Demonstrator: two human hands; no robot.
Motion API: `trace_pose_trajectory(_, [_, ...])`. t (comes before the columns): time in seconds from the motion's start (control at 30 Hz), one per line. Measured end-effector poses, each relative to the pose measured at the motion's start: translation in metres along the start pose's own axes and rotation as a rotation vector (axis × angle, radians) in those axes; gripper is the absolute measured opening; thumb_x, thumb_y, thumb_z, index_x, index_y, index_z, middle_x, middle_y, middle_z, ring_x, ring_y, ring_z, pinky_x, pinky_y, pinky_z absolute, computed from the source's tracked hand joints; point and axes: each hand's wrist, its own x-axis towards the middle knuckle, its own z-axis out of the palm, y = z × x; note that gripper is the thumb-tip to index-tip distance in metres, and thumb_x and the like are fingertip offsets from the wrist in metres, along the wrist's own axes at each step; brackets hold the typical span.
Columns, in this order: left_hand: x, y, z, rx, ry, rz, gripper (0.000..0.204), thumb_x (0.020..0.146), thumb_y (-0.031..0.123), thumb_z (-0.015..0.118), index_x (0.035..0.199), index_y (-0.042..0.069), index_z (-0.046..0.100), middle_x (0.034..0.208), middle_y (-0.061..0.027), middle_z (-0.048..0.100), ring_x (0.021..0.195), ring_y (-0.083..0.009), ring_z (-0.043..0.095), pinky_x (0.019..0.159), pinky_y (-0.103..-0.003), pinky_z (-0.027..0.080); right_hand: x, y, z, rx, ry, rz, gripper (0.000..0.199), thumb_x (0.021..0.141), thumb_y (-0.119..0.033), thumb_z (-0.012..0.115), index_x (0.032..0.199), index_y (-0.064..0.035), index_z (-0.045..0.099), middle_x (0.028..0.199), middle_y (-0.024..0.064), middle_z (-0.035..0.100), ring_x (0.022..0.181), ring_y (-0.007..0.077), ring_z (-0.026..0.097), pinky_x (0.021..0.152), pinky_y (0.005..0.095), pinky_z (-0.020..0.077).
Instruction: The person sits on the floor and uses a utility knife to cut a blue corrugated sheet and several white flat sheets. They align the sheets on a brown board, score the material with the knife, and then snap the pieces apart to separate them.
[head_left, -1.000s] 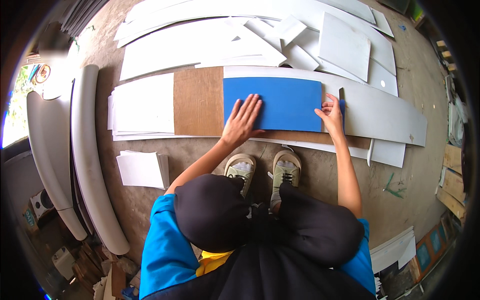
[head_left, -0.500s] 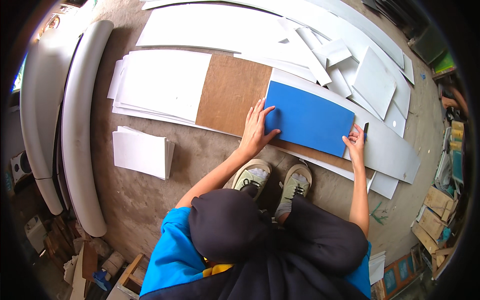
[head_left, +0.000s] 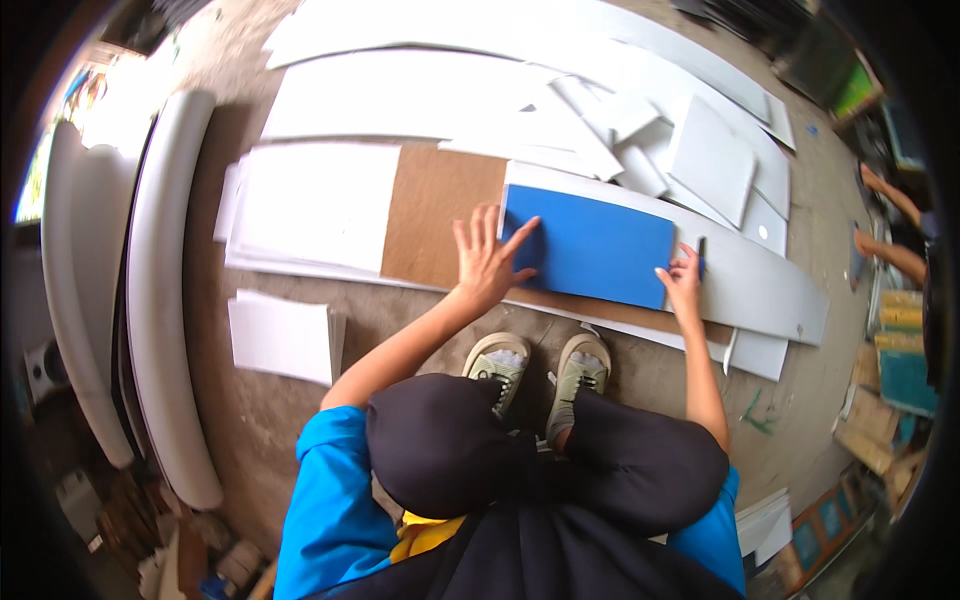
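Note:
A blue rectangular board (head_left: 590, 245) lies on a brown board (head_left: 440, 215) and a long white sheet (head_left: 745, 275) on the floor in front of me. My left hand (head_left: 487, 258) is open, fingers spread across the blue board's left edge and the brown surface beside it. At the opposite edge, my right hand (head_left: 683, 284) rests with its thumb at the blue board and its fingers apart. Just past those fingers is a slim dark tool (head_left: 702, 250) with a bit of blue, perhaps a cutter; whether the fingers touch it is hidden.
White sheets (head_left: 315, 205) are stacked to the left, with a smaller stack (head_left: 280, 335) nearer. Loose white offcuts (head_left: 712, 160) pile up beyond. Large white rolls (head_left: 165, 300) stand far left. Wood pieces (head_left: 868, 430) lie at right, near another person's bare legs (head_left: 892, 255).
The view has shifted, so the boards sit lower and further left. My left hand's fingers have spread wider and lie flatter. Another person's legs have come into sight at the right.

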Motion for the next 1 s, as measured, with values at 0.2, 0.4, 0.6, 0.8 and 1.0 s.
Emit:
trace_pose_trajectory(0.2, [0.027,-0.008,-0.050,0.098,-0.187,0.191,0.088,0.068,0.058,0.061,0.138,0.032,0.015,0.139,-0.0250,0.012,0.128,-0.0435,0.011,0.093,-0.069,0.014,-0.015,-0.007,-0.041,-0.470,0.492,0.009,0.044,0.073,-0.014,0.067,0.111,-0.0079,0.047,0.099,0.0144,0.047,0.095,0.0305,0.043,0.079,0.0437,0.0385])
trace_pose_trajectory(0.4, [0.057,0.022,-0.093,0.020,-0.313,0.174,0.078,0.077,0.056,0.053,0.139,0.028,0.015,0.137,-0.0236,0.014,0.127,-0.0422,0.011,0.096,-0.064,0.017,-0.031,0.000,-0.037,-0.563,0.206,0.045,0.043,0.075,-0.019,0.065,0.110,-0.0037,0.047,0.100,0.0168,0.050,0.096,0.0337,0.047,0.079,0.0440,0.0408])
trace_pose_trajectory(0.6, [0.090,0.092,-0.089,0.028,-0.493,0.254,0.072,0.080,0.057,0.047,0.132,0.011,0.032,0.136,-0.0246,0.019,0.128,-0.0419,0.011,0.098,-0.060,0.016,-0.028,0.023,-0.070,0.303,0.189,0.269,0.024,0.085,-0.014,0.046,0.104,-0.0013,0.049,0.086,0.0128,0.055,0.072,0.0215,0.057,0.063,0.0350,0.0491])
trace_pose_trajectory(0.8, [0.086,0.150,-0.011,-0.132,-0.139,0.283,0.065,0.079,0.044,0.056,0.128,0.008,0.036,0.135,-0.0193,0.024,0.128,-0.0356,0.017,0.101,-0.057,0.014,-0.054,-0.046,-0.082,1.048,-0.002,0.328,0.031,0.091,-0.024,0.029,0.108,-0.0052,0.045,0.063,0.0053,0.049,0.050,0.0115,0.049,0.050,0.0268,0.0456])
trace_pose_trajectory(1.0, [0.062,0.194,0.045,-0.290,0.146,0.077,0.061,0.080,0.032,0.056,0.130,0.005,0.033,0.137,-0.0108,0.026,0.129,-0.0279,0.019,0.103,-0.054,0.007,-0.062,-0.036,-0.071,0.938,0.094,0.459,0.042,0.088,-0.046,0.045,0.075,-0.0059,0.049,0.046,-0.0018,0.039,0.035,0.0065,0.037,0.037,0.0219,0.0331])
